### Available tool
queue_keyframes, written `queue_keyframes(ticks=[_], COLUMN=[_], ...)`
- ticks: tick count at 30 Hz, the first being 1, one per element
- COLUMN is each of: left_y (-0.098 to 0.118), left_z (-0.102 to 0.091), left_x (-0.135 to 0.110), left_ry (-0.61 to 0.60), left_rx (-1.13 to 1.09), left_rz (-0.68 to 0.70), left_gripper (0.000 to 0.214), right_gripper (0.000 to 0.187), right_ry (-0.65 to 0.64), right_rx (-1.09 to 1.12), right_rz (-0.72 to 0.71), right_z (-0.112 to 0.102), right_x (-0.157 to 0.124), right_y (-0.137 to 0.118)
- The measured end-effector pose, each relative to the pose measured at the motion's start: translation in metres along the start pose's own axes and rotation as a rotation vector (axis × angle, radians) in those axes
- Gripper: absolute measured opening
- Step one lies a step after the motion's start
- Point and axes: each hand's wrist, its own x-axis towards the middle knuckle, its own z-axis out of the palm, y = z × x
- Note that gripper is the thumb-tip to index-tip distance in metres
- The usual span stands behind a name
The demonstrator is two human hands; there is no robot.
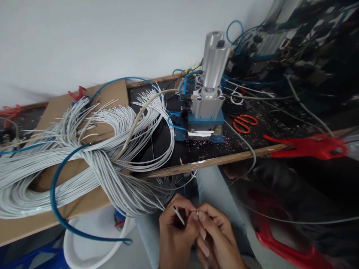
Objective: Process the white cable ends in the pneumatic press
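My left hand (178,233) is closed in front of my lap, below the bench edge. Between its fingers a white cable (179,216) sticks up, with a dark tip at its upper end. My right hand (217,233) is beside it, thumb and fingers pinched together. The fingertips of both hands meet at a tiny thin end, partly dark and partly light; the fingers hide most of it. Close to my left hand hangs the loose end of a big bundle of white cables (112,179), which lies looped over a cardboard sheet (109,89).
A pneumatic press (207,104) with metal cylinders stands on the dark bench. Orange-handled scissors (245,123) and a red air gun (311,146) lie right of it. A blue hose (53,201) curves over a white bucket (67,250). A co-worker's dark sleeve (294,190) is at right.
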Motion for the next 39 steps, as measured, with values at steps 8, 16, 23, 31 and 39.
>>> queue_keyframes(ticks=[8, 16, 23, 31, 39], left_y=[0.012, 0.018, -0.012, -0.012, -0.008], left_z=[-0.013, -0.023, -0.006, 0.001, -0.011], left_x=[0.011, 0.023, -0.006, -0.017, -0.008], left_ry=[-0.117, -0.418, -0.093, 0.050, -0.057], left_rx=[0.075, 0.120, -0.026, -0.034, -0.091], left_rz=[0.133, -0.004, -0.118, -0.145, -0.161], left_gripper=[0.016, 0.023, 0.015, 0.017, 0.011], right_gripper=[0.044, 0.021, 0.050, 0.050, 0.044], right_ry=[-0.040, -0.234, 0.036, 0.039, 0.007], right_rx=[-0.239, -1.215, -0.025, 0.112, 0.029], right_rz=[-0.075, -0.518, 0.027, 0.046, 0.021], right_z=[-0.008, -0.032, -0.005, -0.001, -0.001], right_x=[-0.002, -0.003, 0.000, 0.002, 0.001], right_y=[-0.014, -0.060, -0.009, 0.000, -0.005])
